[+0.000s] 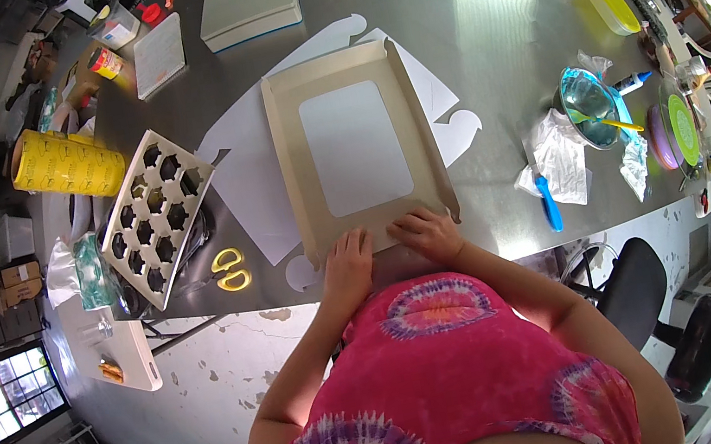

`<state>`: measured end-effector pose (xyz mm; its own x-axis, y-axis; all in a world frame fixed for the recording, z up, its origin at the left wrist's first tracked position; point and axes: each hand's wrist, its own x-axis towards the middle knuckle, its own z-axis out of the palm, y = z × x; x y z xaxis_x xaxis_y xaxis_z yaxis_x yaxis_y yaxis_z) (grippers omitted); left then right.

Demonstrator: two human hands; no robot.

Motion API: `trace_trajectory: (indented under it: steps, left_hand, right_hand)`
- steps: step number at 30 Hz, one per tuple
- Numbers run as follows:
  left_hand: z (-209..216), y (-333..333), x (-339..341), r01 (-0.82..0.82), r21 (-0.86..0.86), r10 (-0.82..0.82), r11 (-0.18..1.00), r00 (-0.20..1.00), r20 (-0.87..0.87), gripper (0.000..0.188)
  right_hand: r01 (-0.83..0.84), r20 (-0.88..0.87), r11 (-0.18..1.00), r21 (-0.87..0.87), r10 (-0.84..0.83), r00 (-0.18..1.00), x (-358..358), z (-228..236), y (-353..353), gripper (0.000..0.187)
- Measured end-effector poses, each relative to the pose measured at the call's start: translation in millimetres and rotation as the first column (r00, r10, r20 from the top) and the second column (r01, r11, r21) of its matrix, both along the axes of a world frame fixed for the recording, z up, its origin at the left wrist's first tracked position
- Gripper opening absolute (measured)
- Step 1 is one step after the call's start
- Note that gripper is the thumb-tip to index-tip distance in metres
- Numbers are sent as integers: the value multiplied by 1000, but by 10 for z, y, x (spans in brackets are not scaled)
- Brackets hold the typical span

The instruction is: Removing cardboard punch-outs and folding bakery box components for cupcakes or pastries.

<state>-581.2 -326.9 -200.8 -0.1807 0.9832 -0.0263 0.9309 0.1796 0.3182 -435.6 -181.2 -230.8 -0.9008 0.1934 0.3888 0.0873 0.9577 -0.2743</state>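
Observation:
In front of me lies a shallow brown cardboard box lid (296,161) with raised sides and a large rounded window (357,146) that looks white. My left hand (349,259) is at its near edge, fingers bent over the cardboard. A little to the right, my right hand (429,234) grips the same edge, its fingertips on the inner side. Both thumbs are hidden. White paper sheets (242,170) with curved cut tabs spread out under the lid. Left of it rest scissors with yellow handles (232,271).
A cream tray with shaped holes (199,177) and a yellow roll (73,166) stand at the left. Farther back is a closed pale box (249,6). On the right are a bowl with blue residue (590,103), crumpled plastic (559,155) and a blue-handled tool (550,206).

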Motion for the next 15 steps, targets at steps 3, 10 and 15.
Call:
trace_trajectory:
  steps: [3, 10, 15]
  left_hand:
    - [-192, -50, 27, -11, 167, 38, 986, 986, -162, 35]
    - [-106, 346, -189, -109, 6, 109, 994, 994, -11, 15]
    - [-371, 396, -227, -213, 297, 199, 931, 977, 75, 39]
  right_hand:
    - [38, 16, 999, 7, -38, 999, 17, 9, -57, 28]
    - [223, 348, 971, -81, -182, 919, -317, 150, 48, 27]
    - [257, 177, 956, -142, -231, 957, -468, 103, 124, 41]
